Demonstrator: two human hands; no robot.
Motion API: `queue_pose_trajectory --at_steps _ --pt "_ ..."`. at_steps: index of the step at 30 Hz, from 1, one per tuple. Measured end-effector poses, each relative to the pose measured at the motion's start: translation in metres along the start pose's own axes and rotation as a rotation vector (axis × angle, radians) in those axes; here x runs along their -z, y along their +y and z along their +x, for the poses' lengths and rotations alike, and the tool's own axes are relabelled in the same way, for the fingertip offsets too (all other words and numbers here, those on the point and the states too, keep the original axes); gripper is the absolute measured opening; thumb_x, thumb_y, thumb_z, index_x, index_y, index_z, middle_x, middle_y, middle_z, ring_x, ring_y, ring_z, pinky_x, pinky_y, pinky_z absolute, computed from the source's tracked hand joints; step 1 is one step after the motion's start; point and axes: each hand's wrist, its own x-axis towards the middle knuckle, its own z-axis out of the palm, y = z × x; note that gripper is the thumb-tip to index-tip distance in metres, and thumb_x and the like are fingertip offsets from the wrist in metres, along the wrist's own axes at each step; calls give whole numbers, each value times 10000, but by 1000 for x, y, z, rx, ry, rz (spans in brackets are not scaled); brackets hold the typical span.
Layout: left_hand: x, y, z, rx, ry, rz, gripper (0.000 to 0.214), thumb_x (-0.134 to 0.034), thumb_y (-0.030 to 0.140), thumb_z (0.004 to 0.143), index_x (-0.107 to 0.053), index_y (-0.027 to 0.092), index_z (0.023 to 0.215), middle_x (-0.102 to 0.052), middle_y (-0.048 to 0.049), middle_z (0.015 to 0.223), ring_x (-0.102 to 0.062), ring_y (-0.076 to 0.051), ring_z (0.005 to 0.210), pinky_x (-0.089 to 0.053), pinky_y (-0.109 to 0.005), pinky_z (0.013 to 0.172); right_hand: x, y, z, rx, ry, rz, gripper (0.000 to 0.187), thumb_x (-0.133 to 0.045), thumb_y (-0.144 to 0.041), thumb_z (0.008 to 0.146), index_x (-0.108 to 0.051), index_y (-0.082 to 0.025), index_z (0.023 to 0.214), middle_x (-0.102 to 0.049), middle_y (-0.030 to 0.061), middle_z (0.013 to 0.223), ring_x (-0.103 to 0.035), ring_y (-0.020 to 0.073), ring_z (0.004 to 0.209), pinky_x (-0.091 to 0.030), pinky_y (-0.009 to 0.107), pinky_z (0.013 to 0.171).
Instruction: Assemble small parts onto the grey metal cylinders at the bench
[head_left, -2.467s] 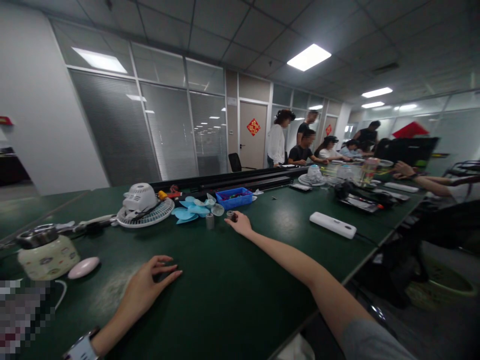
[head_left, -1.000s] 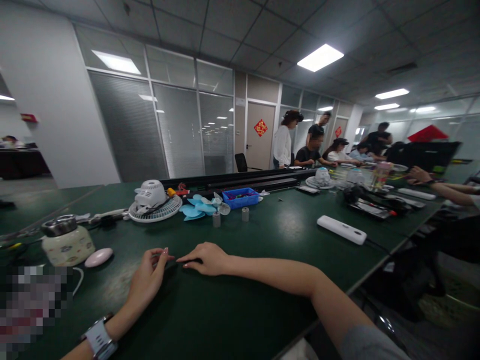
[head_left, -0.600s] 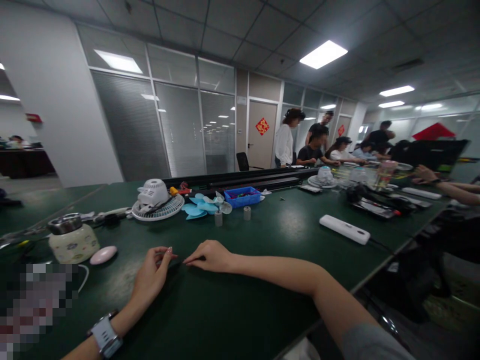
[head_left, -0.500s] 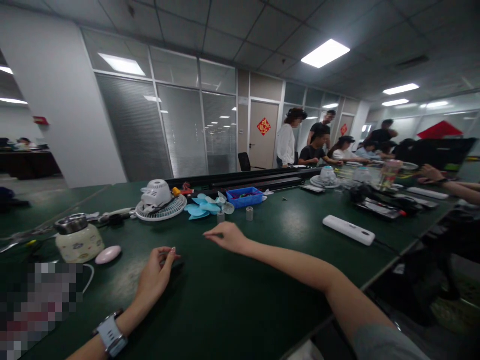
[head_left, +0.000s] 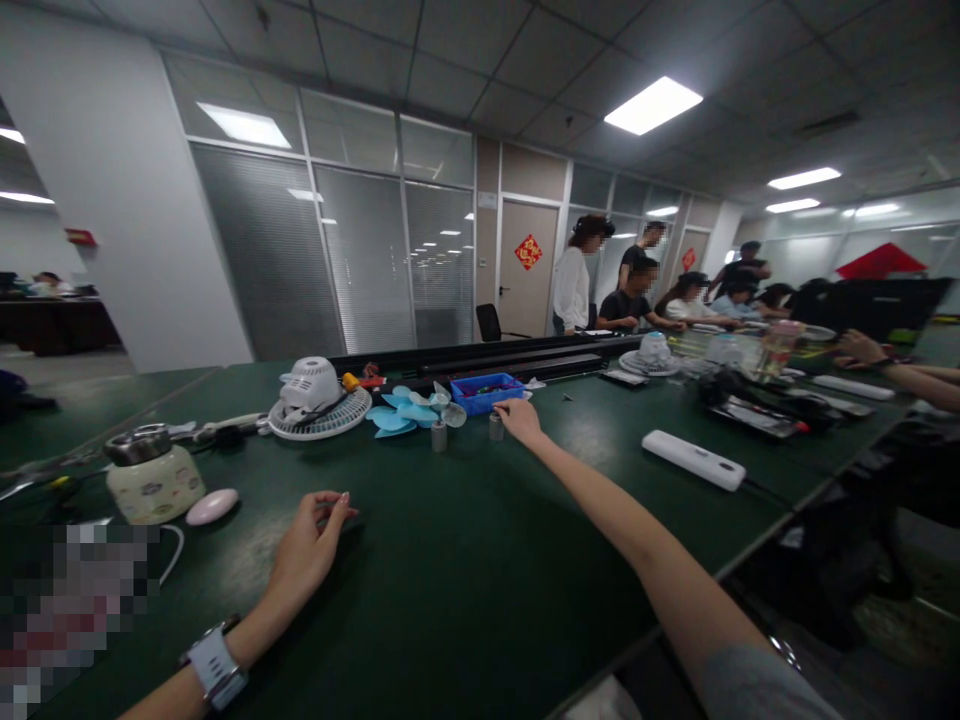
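Right hand [head_left: 520, 420] outstretched; fingertips [head_left: 501, 407] at top of small grey metal cylinder [head_left: 495, 429], cylinder directly beneath. Grasp closure: cannot tell. Left hand [head_left: 306, 548] loosely curled; contents: cannot tell.

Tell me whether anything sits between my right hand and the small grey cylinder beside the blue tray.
Nothing visible does. The right hand has its fingertips at the grey cylinder, just in front of the blue tray; the second cylinder stands clear to its left.

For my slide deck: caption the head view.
Right hand reaches for a small grey cylinder by the blue tray; left hand rests on the green table.
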Motion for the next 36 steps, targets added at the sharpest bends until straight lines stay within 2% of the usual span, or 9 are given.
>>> queue_pose_trajectory --at_steps 5,11,19,22,26,30,33,36 --pt "1 6 -2 19 -9 1 444 -436 593 767 -498 210 982 -748 -106 936 -696 -278 864 -502 -384 755 3 0 -2 34 -18 1 273 -526 -270 909 -721 -228 1095 -719 43 1095 -654 198 1026 -462 277 931" --pt "1 8 -3 17 -13 14 447 -429 601 766 -499 216 983 -746 -95 934 -694 -273 871 -499 -371 756 3 -2 -3 41 -40 0 271 -534 -269 900 -725 -228 1088 -721 40 1087 -656 203 1030 -461 280 937" --pt "0 1 0 -7 -19 31 470 -426 618 778 -506 215 1007 -749 -88 926 -700 -279 863 -501 -384 737 1 2 -10 43 -24 2 280 -522 -251 895 -732 -198 1073 -732 75 1044 -673 220 984 -480 309 921" --pt "-1 1 1 -2 -16 28 463 -438 610 771 -510 211 995 -749 -96 918 -701 -285 854 -500 -392 739 4 0 -10 80 3 5 274 -539 -259 886 -730 -184 1069 -704 92 1121 -646 224 1049 -461 333 963" --pt "-1 0 2 -5 -16 5 466 -448 614 760 -516 209 980 -749 -98 893 -703 -289 851 -504 -389 726 2 -18 -9 180 40 15 376 -588 -336 868 -653 -172 1200 -604 109 1297 -543 227 1211 -384 370 1057" --pt "-1 -2 2 -3 -35 5 464 -444 611 776 -507 212 1005 -747 -96 909 -700 -286 877 -506 -390 746 -16 -50 -6 350 -38 56 452 -611 -365 855 -591 -182 1268 -566 119 1339 -512 236 1245 -380 384 1060" --pt "-1 -2 2 2 -40 21 443 -438 598 786 -496 218 1007 -748 -93 911 -700 -279 862 -503 -386 755 -32 -68 -5 337 -119 83 430 -572 -365 887 -573 -189 1279 -572 113 1330 -535 233 1219 -414 364 1027" --pt "-2 -3 3 -7 -43 34 443 -435 606 789 -493 227 1010 -750 -83 914 -702 -271 825 -505 -374 730 -41 -76 -5 297 -140 103 370 -504 -369 929 -601 -190 1238 -621 102 1265 -580 225 1160 -447 351 988"
